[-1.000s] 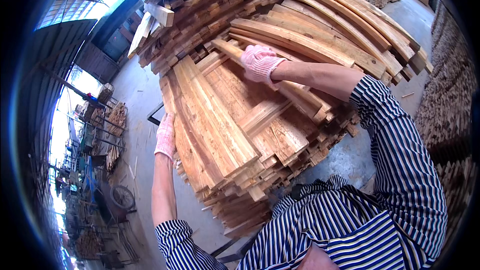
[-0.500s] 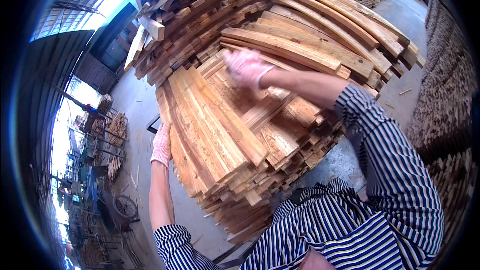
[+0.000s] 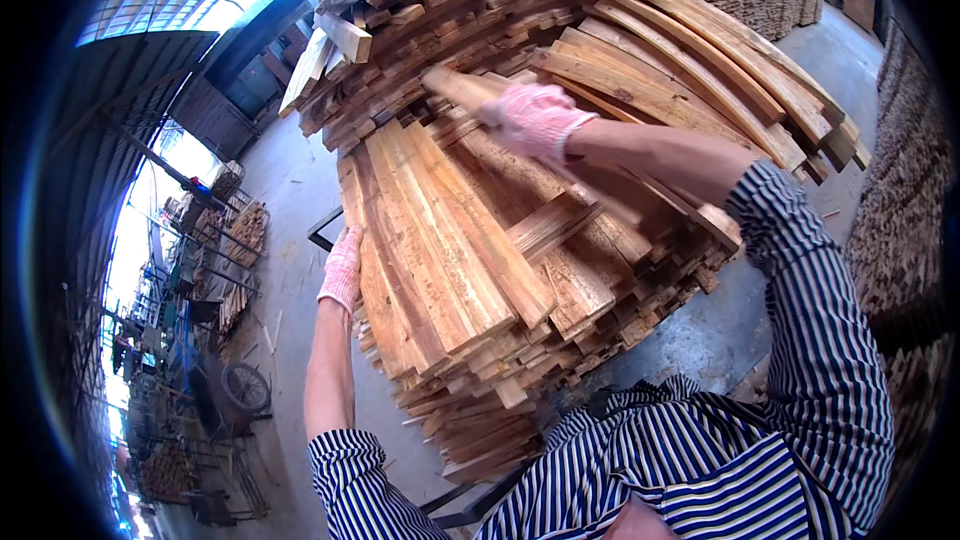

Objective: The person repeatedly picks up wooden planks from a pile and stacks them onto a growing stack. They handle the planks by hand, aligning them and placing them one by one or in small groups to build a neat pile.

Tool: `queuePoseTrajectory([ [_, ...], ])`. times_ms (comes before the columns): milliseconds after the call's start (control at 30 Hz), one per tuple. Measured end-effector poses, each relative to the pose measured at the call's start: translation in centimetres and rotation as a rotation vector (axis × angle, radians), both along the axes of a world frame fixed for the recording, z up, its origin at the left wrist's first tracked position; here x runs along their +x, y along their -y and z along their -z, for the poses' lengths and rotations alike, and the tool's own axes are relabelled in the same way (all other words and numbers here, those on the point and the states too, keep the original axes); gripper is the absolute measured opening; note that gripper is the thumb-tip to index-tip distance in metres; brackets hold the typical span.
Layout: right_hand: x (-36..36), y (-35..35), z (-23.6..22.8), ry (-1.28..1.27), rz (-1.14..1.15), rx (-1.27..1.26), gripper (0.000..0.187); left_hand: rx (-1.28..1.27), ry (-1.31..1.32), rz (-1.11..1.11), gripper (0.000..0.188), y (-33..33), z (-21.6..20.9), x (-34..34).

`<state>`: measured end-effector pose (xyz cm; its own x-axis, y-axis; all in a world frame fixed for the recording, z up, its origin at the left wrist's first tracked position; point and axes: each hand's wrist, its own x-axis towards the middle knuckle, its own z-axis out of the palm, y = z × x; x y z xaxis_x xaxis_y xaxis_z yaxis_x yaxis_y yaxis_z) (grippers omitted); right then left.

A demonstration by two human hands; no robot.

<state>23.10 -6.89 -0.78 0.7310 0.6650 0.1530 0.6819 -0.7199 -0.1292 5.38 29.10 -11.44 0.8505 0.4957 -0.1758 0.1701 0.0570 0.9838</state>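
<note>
My right hand (image 3: 540, 120), in a pink knit glove, is closed round a wooden board (image 3: 462, 90) above the middle of the stack. Both hand and board are smeared by motion. My left hand (image 3: 343, 268), gloved alike, lies with fingers stretched along the left edge of the stacked boards (image 3: 440, 250). Several light-brown boards lie side by side there, their near ends toward me. To their right is a gap in the top layer, where a short crosspiece (image 3: 550, 225) lies across lower boards.
Behind the stack rises a heap of short wood pieces (image 3: 420, 15). Long boards (image 3: 700, 70) lie at the far right. A tall wood pile (image 3: 905, 160) flanks the right side. A dark metal bar (image 3: 322, 228) juts out left of the stack. A wheel (image 3: 245, 387) stands farther left.
My right hand has taken hold of a board from the right part of the stack and shifted it left. My left hand stays at the stack's left edge. The view has shifted slightly.
</note>
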Motion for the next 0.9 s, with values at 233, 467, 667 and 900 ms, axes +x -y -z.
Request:
queuePoseTrajectory([
  [233, -2.0, -6.6, 4.6, -0.248, -0.225, 0.399, 0.039, -0.023, -0.015, 0.0, 0.05, 2.0, -1.3, 1.5],
  [467, -4.7, -6.2, 8.4, -0.609, 0.029, 0.625, 0.067, 0.082, 0.01, 0.08, 0.05, -0.4, -0.1, 1.3],
  [667, -2.1, -3.2, 5.9, -0.304, -0.09, 0.291, 0.061, 0.022, -0.047, 0.039, 0.051, 0.5, -0.3, 1.6],
  [900, 5.5, 5.0, 5.8, 0.063, 0.111, 0.033, 0.038, 0.04, -0.091, 0.056, 0.06, 1.8, -0.9, 2.2],
])
